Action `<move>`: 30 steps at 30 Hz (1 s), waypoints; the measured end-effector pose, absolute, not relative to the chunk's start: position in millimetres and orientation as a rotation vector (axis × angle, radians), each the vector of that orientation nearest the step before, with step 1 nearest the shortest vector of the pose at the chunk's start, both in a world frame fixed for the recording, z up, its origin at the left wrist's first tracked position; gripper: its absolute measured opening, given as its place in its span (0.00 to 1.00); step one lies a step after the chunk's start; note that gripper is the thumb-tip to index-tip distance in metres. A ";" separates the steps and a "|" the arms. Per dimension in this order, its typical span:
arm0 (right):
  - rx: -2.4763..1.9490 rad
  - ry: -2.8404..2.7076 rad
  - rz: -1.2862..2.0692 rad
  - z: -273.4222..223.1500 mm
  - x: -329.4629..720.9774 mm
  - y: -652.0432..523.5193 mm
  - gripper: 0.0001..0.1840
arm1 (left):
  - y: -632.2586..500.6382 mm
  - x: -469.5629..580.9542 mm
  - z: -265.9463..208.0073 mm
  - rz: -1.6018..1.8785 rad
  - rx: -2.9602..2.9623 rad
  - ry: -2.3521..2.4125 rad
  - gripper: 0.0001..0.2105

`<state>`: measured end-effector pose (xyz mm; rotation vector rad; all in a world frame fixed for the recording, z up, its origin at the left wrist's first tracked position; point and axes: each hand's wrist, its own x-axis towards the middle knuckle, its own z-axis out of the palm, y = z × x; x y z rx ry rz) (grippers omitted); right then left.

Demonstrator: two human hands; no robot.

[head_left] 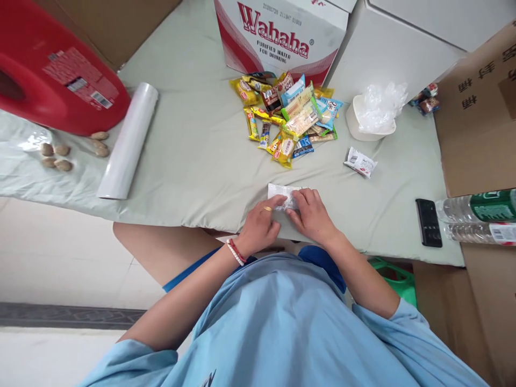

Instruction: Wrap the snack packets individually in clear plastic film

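Note:
A small white packet (276, 190) lies near the table's front edge, partly covered by my fingers. My left hand (260, 226) touches its left part with an outstretched index finger. The thumb of that hand stands apart, off the packet. From the other side, my right hand (312, 215) has bent fingers over the right end, with the thumb at the near edge. Just beyond both hands is a heap of wrapped snacks (288, 115) in yellow, blue, green and brown. Another white packet (361, 162) lies to the right.
A cling-film-like roll (129, 142), a red jug (60, 70) and several brown nuts (62, 150) are on the left. At the back stands a Wahaha box (278, 40). To the right are a white tub (370, 129) with clear plastic, a black phone (429, 223) and bottles (478, 208).

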<state>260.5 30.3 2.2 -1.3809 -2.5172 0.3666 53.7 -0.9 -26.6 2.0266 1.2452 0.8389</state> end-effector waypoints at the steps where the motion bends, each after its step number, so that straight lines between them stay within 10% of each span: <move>1: -1.374 -2.538 0.342 1.1 259.3 27.6 0.29 | -0.5 51.5 -27.1 0.859 1.959 1.246 0.34; 16: -1.444 -2.906 0.207 18.7 250.1 56.4 0.26 | 0.5 44.0 -11.4 1.244 1.384 1.528 0.19; 25: -1.179 -1.644 1.487 20.4 267.1 45.0 0.29 | 1.5 75.3 -2.3 1.068 0.802 1.024 0.30; 30: -1.225 -1.321 1.545 6.5 264.3 24.6 0.24 | 15.9 103.3 -5.5 1.034 0.818 1.179 0.26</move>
